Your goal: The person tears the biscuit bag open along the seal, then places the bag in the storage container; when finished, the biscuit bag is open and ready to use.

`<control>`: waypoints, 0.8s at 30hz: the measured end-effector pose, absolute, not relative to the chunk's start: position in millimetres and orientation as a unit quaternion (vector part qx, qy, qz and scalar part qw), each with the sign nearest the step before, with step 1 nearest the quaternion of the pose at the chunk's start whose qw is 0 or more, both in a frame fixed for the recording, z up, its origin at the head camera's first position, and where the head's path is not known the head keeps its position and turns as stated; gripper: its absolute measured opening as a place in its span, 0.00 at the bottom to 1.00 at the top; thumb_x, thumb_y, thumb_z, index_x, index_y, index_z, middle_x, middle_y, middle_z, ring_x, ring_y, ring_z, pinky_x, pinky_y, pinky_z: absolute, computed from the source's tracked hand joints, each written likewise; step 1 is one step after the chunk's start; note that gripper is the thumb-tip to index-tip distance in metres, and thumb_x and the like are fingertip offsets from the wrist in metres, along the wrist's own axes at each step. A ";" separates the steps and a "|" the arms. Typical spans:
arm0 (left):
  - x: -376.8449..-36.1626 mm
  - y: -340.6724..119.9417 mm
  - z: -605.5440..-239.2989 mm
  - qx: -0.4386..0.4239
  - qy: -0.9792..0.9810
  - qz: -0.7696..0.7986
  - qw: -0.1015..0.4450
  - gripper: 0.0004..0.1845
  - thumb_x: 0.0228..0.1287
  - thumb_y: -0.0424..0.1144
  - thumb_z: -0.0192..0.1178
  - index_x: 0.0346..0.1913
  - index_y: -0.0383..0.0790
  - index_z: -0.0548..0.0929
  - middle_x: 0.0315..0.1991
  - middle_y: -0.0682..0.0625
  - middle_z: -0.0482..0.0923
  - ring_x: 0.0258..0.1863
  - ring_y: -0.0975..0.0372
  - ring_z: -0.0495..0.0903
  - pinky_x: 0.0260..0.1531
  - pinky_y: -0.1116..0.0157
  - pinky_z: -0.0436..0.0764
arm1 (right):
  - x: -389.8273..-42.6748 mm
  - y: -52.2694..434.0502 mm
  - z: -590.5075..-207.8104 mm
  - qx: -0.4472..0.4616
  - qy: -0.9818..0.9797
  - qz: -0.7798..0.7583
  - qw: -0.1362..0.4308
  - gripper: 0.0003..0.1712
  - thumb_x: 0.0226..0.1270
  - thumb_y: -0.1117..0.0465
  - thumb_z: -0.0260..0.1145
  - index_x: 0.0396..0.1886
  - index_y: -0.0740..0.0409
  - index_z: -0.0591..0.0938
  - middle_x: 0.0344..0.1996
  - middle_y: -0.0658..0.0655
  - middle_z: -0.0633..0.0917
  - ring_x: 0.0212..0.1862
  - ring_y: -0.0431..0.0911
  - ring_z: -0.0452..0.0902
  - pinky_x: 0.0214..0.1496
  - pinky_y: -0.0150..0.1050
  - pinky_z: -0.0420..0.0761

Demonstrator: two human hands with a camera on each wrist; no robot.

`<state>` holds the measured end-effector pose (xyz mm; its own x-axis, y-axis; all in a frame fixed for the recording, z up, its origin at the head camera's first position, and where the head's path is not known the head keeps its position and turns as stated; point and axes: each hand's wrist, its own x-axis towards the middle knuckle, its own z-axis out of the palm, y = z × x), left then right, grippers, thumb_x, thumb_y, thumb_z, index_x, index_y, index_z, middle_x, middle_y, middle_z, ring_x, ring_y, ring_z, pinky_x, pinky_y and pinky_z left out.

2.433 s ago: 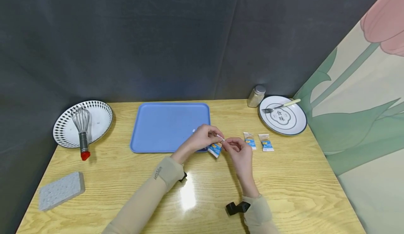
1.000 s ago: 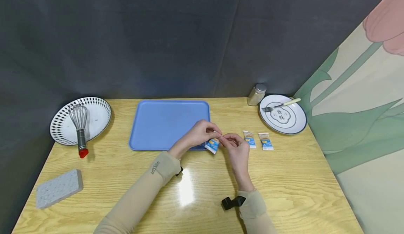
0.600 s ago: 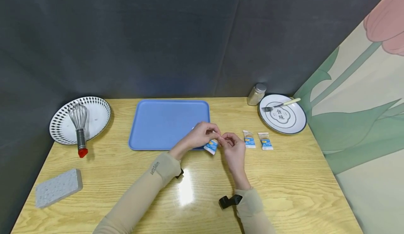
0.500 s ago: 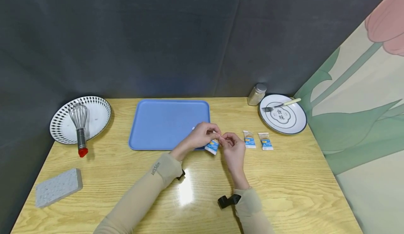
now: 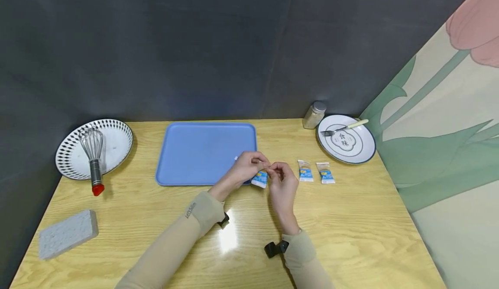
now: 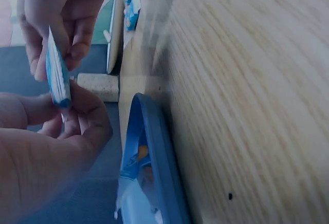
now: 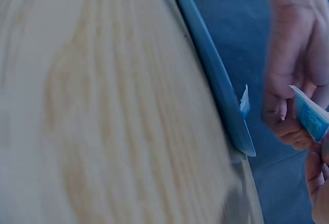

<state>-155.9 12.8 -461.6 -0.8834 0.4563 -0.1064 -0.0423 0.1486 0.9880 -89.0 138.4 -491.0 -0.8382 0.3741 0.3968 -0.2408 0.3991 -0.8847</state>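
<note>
Both hands meet over the front right corner of the blue tray (image 5: pixel 206 150). My left hand (image 5: pixel 248 166) pinches a small blue-and-white snack packet (image 5: pixel 259 179), which hangs below its fingers. My right hand (image 5: pixel 283 185) pinches the same packet at its upper end, thumb and fingertips right against the left fingertips. In the left wrist view the packet (image 6: pixel 57 75) shows edge-on between the hands. The right wrist view has its printed blue face (image 7: pixel 311 116). A blue wrapper (image 6: pixel 132 175) lies in the tray, mostly hidden from the head view by my left hand.
Two more snack packets (image 5: pixel 305 172) lie right of the hands. Behind them stand a shaker jar (image 5: pixel 314 115) and a plate (image 5: pixel 362 148) with a fork (image 5: pixel 345 128). At left are a patterned plate (image 5: pixel 121 139) bearing a whisk (image 5: pixel 94 159), and a grey sponge-like block (image 5: pixel 68 234).
The right hand has shifted slightly left and its fingertips have drawn closer to the left hand's. A white strip seen earlier between the fingers is now covered. The packet stays held.
</note>
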 end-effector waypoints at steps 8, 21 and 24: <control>-154.7 20.1 -457.8 0.127 0.775 0.601 0.149 0.07 0.78 0.29 0.62 0.43 0.31 0.89 0.39 0.44 0.87 0.41 0.56 0.85 0.45 0.61 0.83 | -87.6 138.5 -491.3 -0.021 -0.801 0.502 0.326 0.07 0.67 0.81 0.71 0.34 0.69 0.83 0.33 0.63 0.86 0.34 0.50 0.81 0.40 0.28 0.76; -152.8 25.0 -455.4 0.129 0.808 0.568 0.092 0.08 0.77 0.28 0.62 0.42 0.34 0.91 0.34 0.48 0.86 0.34 0.59 0.83 0.36 0.63 0.80 | -87.1 137.7 -490.3 0.006 -0.787 0.503 0.358 0.10 0.64 0.85 0.70 0.32 0.69 0.81 0.31 0.63 0.85 0.35 0.50 0.81 0.42 0.25 0.77; -153.2 25.0 -455.3 0.121 0.809 0.569 0.088 0.07 0.76 0.27 0.62 0.42 0.33 0.91 0.34 0.48 0.86 0.34 0.58 0.82 0.35 0.64 0.79 | -86.0 136.9 -490.2 0.012 -0.787 0.504 0.356 0.11 0.64 0.85 0.70 0.31 0.69 0.82 0.30 0.62 0.85 0.35 0.49 0.81 0.42 0.25 0.77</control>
